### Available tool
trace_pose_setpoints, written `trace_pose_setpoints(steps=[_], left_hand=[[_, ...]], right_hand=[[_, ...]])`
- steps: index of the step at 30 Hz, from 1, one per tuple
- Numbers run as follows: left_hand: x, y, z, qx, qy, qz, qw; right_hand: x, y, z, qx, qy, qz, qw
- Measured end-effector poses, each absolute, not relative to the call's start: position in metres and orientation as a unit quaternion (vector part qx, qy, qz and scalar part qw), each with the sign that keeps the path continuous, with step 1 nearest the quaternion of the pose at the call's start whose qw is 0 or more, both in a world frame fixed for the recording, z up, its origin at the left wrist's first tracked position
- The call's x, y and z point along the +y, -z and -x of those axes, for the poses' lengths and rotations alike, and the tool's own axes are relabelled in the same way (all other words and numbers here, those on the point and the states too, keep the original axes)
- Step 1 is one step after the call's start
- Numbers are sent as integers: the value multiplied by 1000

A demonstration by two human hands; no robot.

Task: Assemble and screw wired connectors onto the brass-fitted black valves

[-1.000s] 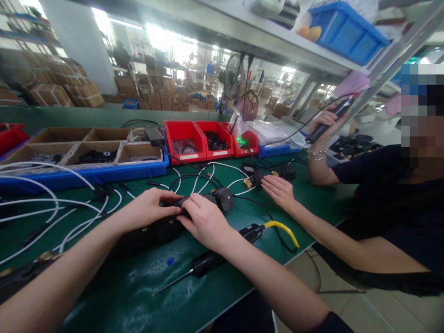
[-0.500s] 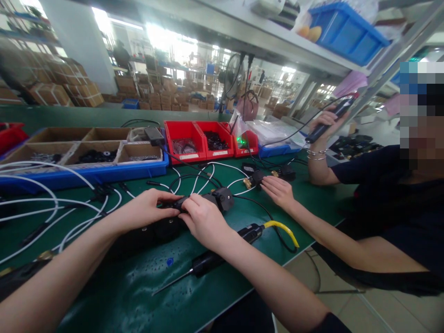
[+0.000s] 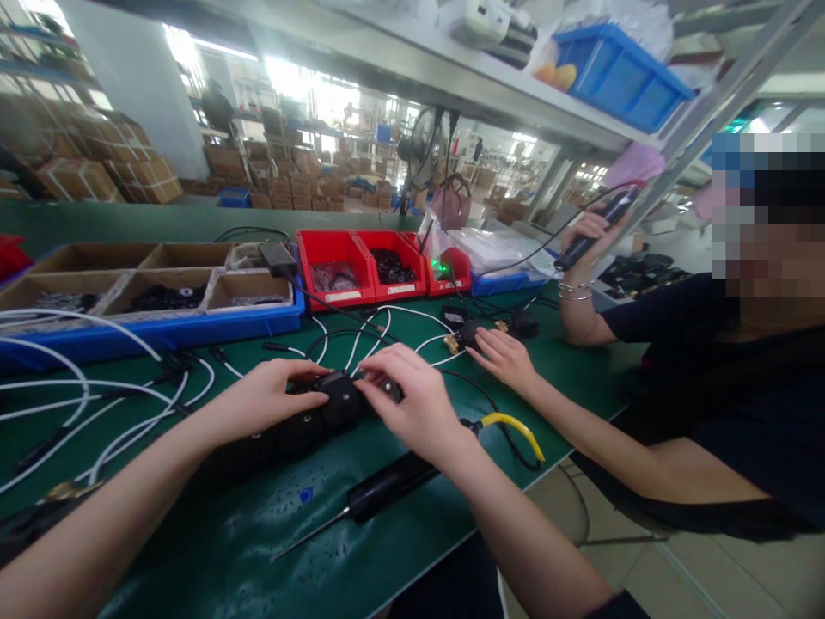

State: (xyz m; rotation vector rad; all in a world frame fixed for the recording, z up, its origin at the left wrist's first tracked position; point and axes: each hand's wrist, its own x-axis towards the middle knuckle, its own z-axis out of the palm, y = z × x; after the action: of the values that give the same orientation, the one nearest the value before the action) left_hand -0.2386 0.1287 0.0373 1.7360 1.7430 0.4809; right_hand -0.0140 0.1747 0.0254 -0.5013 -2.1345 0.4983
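My left hand (image 3: 267, 397) grips the left side of a black plastic assembly (image 3: 326, 411) lying on the green bench mat (image 3: 232, 550). My right hand (image 3: 412, 400) lies over the assembly's right end, fingers curled on a small black part there. A row of black housings (image 3: 258, 447) runs from the assembly back under my left forearm. A black electric screwdriver (image 3: 380, 494) with a yellow-sleeved cable (image 3: 512, 425) lies just in front of my right wrist.
A co-worker sits at the right, one hand (image 3: 503, 357) on a black part with a brass fitting, the other hand (image 3: 589, 232) raising a corded screwdriver. Red bins (image 3: 361, 266), a blue tray (image 3: 161, 322) of cardboard boxes and loose white cables (image 3: 96, 404) lie behind.
The view shifted slightly. My right hand has moved right and forward, now covering the round black part that was visible beside it; my left hand stays on the assembly.
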Motion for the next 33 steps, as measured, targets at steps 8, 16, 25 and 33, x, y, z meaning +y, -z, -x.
trace_pose_setpoints(steps=[8,16,25,33], left_hand=[[134,-36,229,670,-141,-671,286],[135,-34,222,670,-127,-687,250],[130,-21,224,667,-152,-686,246],[96,-49,231,682,-259,-668,147]], right_hand=[[186,-15,-29,-794,-272,269,473],[176,2,2,-897,-152,264,321],[179,6,22,-910,-102,281,286],[180,-4,-19,-843,-187,294,410]])
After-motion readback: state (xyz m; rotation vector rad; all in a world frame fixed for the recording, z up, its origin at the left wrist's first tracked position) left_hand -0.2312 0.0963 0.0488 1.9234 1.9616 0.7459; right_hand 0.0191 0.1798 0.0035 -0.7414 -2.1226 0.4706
